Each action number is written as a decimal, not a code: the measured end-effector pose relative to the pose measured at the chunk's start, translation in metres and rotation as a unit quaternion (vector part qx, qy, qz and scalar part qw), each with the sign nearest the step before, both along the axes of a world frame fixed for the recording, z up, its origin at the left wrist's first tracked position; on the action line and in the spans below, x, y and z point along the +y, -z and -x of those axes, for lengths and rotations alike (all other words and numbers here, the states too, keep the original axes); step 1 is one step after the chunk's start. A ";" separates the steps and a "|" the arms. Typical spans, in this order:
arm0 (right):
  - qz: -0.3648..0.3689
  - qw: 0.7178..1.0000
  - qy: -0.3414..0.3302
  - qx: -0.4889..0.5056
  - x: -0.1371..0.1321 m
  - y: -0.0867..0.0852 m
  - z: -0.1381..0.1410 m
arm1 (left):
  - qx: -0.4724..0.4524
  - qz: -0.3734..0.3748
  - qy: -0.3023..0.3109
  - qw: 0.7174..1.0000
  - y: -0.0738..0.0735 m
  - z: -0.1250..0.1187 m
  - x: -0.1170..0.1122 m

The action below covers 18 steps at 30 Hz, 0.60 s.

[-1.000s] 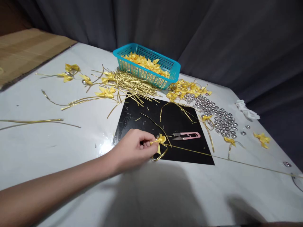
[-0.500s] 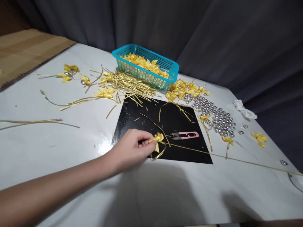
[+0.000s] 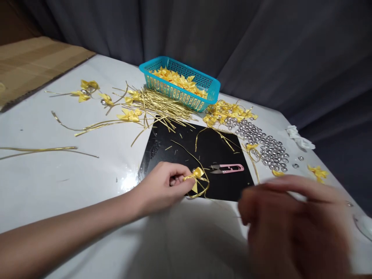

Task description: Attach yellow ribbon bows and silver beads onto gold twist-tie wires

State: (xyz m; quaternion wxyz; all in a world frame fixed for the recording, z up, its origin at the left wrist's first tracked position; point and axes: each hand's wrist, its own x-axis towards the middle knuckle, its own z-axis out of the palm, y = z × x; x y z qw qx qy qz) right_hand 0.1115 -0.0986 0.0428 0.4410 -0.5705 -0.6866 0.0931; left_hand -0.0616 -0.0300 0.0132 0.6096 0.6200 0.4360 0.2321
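Observation:
Over the black mat [image 3: 226, 193], my left hand [image 3: 167, 184] pinches a yellow ribbon bow [image 3: 198, 173] between thumb and fingers. Shiny gold cord [image 3: 207, 186] loops around the bow's right side. A thin stretch of that cord runs from the bow toward my right hand [image 3: 293, 221], which is large and motion-blurred at the lower right. Its fingers are curled together at the cord's line, though the fingertips are smeared. Just right of the bow lie pink-handled thread snips [image 3: 228, 168] on the mat.
Behind the mat stands a turquoise basket [image 3: 213, 93] of yellow bows, with a pile of cut gold cords [image 3: 165, 102] before it. Silver beads [image 3: 271, 151] and finished-looking bows [image 3: 228, 110] spread to the right. More corded bows [image 3: 129, 114] lie left; cardboard [image 3: 43, 69] covers the far-left edge.
My right hand has come into view from the right. The cord, stretched straight across to the right edge before, now hangs slacker and curved. My left hand keeps its pinch on the bow.

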 end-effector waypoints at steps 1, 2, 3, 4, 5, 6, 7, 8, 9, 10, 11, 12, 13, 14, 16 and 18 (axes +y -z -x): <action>0.011 1.000 -0.014 0.007 0.009 0.000 0.008 | -0.003 0.001 0.001 1.000 -0.001 0.000 0.000; 0.035 0.999 -0.035 0.016 0.017 0.002 0.015 | -0.005 0.000 0.002 1.000 -0.001 0.000 0.000; 0.069 0.996 -0.059 0.026 0.023 0.004 0.021 | -0.006 -0.002 0.004 1.000 -0.002 0.000 0.000; 0.110 0.990 -0.080 0.035 0.026 0.008 0.025 | -0.008 -0.004 0.007 1.000 -0.002 0.000 0.001; 0.149 0.983 -0.093 0.045 0.028 0.011 0.027 | -0.013 -0.007 0.010 1.000 -0.003 0.000 0.001; 0.179 0.977 -0.099 0.055 0.028 0.013 0.028 | -0.018 -0.007 0.014 1.000 -0.003 0.000 0.001; 0.199 0.973 -0.098 0.063 0.028 0.015 0.028 | -0.024 -0.007 0.018 1.000 -0.004 0.000 0.001; 0.207 0.971 -0.095 0.065 0.028 0.016 0.028 | -0.030 -0.005 0.022 0.999 -0.004 0.000 0.002; 0.209 0.972 -0.092 0.061 0.027 0.016 0.027 | -0.037 -0.003 0.026 0.999 -0.004 0.000 0.002; 0.204 0.973 -0.090 0.054 0.026 0.015 0.026 | -0.043 -0.003 0.028 0.999 -0.004 0.000 0.002; 0.193 0.976 -0.088 0.044 0.026 0.014 0.025 | -0.045 -0.004 0.029 0.999 -0.004 0.000 0.002; 0.181 0.979 -0.090 0.033 0.026 0.013 0.024 | -0.046 -0.005 0.030 0.998 -0.004 0.000 0.002; 0.169 0.981 -0.093 0.025 0.026 0.012 0.024 | -0.046 -0.006 0.029 0.999 -0.004 0.001 0.002; 0.160 0.982 -0.096 0.022 0.026 0.012 0.024 | -0.044 -0.006 0.025 0.999 -0.004 0.001 0.002; 0.159 0.982 -0.094 0.031 0.026 0.012 0.025 | -0.042 -0.002 0.020 0.999 -0.004 0.001 0.002; 0.177 0.979 -0.088 0.051 0.027 0.014 0.025 | -0.047 0.006 0.019 0.999 -0.004 0.000 0.002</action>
